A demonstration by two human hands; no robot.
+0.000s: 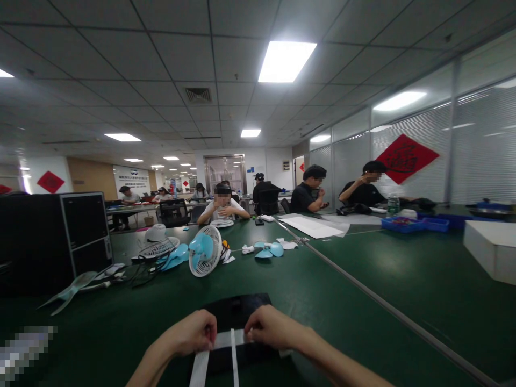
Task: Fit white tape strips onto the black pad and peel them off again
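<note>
A flat black piece lies on the green table in front of me, its kind unclear. Across it runs a white strip, like paper or tape. My left hand pinches the strip near its left end, fingers closed. At the right end, the fingertips of my right hand are closed on the same strip. Two more white strips run toward me: a wider strip below my left hand and a narrow strip in the middle, which meets the crosswise one. My fingers partly hide the strip's ends.
Beyond my hands stand a white fan head with blue blades, a loose blue fan blade and cables. A black computer case is at left. Blue trays and a white box sit at right. Several people sit beyond.
</note>
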